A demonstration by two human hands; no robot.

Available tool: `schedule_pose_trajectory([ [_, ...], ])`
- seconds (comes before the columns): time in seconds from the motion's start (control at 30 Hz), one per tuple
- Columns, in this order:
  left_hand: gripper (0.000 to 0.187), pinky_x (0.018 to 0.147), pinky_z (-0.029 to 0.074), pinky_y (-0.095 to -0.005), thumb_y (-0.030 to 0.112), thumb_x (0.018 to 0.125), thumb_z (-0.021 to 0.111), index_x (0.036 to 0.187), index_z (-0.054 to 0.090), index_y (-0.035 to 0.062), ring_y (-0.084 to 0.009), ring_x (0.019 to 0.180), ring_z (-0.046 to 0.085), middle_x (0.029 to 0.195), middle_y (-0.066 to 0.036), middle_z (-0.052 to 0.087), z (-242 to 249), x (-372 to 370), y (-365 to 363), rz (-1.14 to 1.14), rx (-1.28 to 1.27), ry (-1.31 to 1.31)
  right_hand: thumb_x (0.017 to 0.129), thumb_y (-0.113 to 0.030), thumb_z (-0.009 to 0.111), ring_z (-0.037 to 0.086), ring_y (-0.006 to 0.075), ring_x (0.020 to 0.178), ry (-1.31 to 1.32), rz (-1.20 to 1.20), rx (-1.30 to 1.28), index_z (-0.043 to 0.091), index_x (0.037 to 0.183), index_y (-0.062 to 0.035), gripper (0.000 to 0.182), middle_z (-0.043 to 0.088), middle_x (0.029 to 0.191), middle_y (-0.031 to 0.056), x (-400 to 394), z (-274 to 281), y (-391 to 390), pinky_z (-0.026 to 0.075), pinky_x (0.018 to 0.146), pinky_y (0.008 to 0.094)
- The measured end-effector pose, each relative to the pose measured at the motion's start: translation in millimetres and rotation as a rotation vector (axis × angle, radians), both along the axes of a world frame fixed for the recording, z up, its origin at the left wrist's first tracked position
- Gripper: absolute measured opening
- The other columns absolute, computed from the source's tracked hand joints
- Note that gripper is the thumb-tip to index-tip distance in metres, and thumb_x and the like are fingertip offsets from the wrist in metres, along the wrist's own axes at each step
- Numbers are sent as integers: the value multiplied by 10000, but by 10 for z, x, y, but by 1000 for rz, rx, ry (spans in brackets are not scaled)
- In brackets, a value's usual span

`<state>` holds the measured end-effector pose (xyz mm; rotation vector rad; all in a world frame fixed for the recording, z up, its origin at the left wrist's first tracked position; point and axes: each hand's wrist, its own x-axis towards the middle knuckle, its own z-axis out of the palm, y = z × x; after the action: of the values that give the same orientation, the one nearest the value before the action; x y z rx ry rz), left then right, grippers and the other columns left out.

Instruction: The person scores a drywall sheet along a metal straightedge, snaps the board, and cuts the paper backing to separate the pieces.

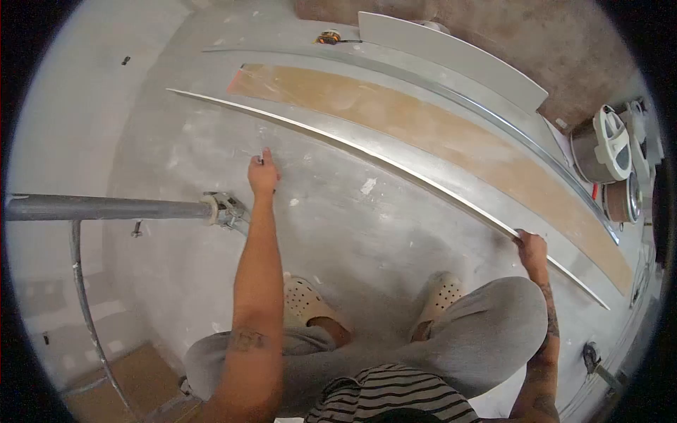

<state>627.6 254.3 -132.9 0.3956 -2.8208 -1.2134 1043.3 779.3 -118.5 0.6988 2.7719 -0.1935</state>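
A long, thin white strip [338, 141] stretches diagonally over the grey floor, seen nearly edge-on. Toward its right end, my right hand [532, 249] has its fingers wrapped round it. My left hand [264, 173] is held out below the strip's left part, apart from it, with its fingers closed on a small dark object that is too small to name. Beyond the strip lies a long tan board [423, 141], and behind that a shiny metal profile [493, 116]. My two shoes show below, between my bent knees.
A white panel [451, 60] and a yellow-black tape measure [328, 37] lie at the back. Buckets [592, 151] stand at the right. A grey pole [113, 208] with a metal joint comes in from the left. A tool [591, 357] lies at the lower right.
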Motion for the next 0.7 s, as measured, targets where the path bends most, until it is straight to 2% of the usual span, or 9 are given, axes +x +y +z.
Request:
schedule_pose_trajectory([
  [0.07,566,525,465,-348,445,915,535,907,543,-120,-220,456,574,554,-141,569,7,-67,8,-52,12,9,849,-301,627,648,358,761,0,21,100,673,999,-157,212,668,810,160,455,6,409,503,669,470],
  [0.1,566,525,465,-348,445,915,535,907,543,-120,-220,456,574,554,-141,569,40,-87,61,-57,19,4,837,-294,640,646,365,777,-27,-31,68,676,978,-138,213,671,825,158,619,17,573,504,680,472],
  [0.17,544,613,504,-420,526,905,499,930,596,-9,-320,622,655,728,-181,650,119,-159,143,-101,-114,-105,830,-283,649,641,377,787,-102,-88,43,673,977,-123,219,667,823,167,900,-83,864,502,684,479],
  [0.2,544,613,504,-420,526,905,499,930,596,-9,-320,622,655,728,-181,650,44,-249,140,-105,-113,-107,830,-283,649,641,377,787,-104,-92,44,673,977,-123,219,667,823,167,983,-175,888,502,684,479],
  [0.27,578,748,504,-471,554,906,464,992,607,1,-380,862,658,906,-223,667,-148,-537,132,-257,-492,-44,831,-257,650,636,388,798,-142,-63,73,670,981,-113,210,661,817,182,993,-353,936,500,694,484],
  [0.3,578,748,504,-471,554,906,464,992,607,1,-380,862,658,906,-223,667,-134,-629,170,-257,-493,-40,831,-257,650,636,388,798,-138,-64,72,670,981,-113,210,661,817,182,975,-331,916,500,694,484],
  [0.37,586,840,479,-502,564,905,445,1034,612,17,-412,1023,602,1041,-242,644,-140,-749,216,-234,-539,-113,831,-224,651,636,392,810,-93,-66,38,665,983,-103,196,654,808,199,972,-271,873,501,701,483],
  [0.57,576,815,488,-510,549,915,439,1041,612,15,-410,972,622,998,-241,657,-202,-846,273,-296,-602,-96,798,-206,685,619,410,807,-96,-74,47,659,1003,-80,242,655,824,199,1001,-415,964,489,694,493],
  [0.7,537,750,496,-523,512,926,449,976,610,2,-426,867,637,887,-250,659,-191,-92,828,-410,-592,-79,791,-185,693,617,413,809,-88,-71,83,649,1026,-86,259,652,815,203,1037,-410,912,485,694,505],
])
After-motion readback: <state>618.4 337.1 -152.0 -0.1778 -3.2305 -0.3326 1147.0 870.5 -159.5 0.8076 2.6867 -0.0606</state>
